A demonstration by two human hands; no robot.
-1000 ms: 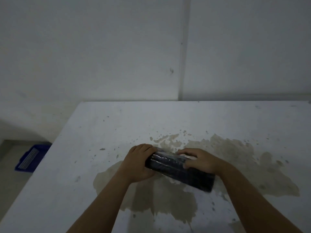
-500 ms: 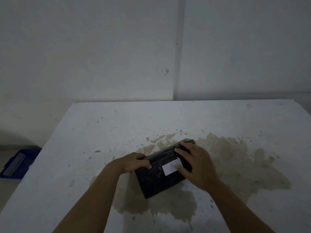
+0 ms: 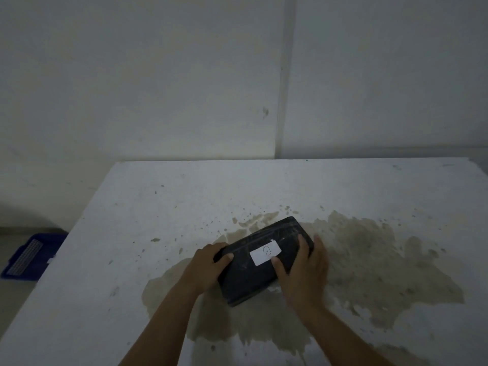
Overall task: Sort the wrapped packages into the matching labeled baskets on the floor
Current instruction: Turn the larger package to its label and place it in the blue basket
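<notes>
**Both hands gripping a black wrapped package on a stained tabletop**

Overhead, a pale wall (image 3: 148,83) is filling the upper half of the view, with a vertical seam (image 3: 284,75) running down it toward the far edge of the table. Below it, the white tabletop (image 3: 137,212) is spreading across the lower half, and a broad brownish stain (image 3: 369,254) is sprawling over its middle and out toward 3 o'clock and 6 o'clock. Off the table's edge at 9 o'clock, a blue basket (image 3: 29,257) is sitting on the floor, only partly showing past the tabletop.

Near the middle of the stain, the black wrapped package (image 3: 253,276) is lying flat on the tabletop, its long axis running from about 7 o'clock to 1 o'clock. The left hand (image 3: 208,268) is clasping the package's 9 o'clock end, thumb lying over the top face and the other fingers curling round the edge. The right hand (image 3: 306,270) is pressing against the 3 o'clock side, its fingers (image 3: 303,247) wrapping over the far corner and the thumb resting on the top face just beside the label. That white label (image 3: 265,252) is facing up on the package between the two thumbs, carrying a single handwritten mark that is too small to read with certainty.
</notes>
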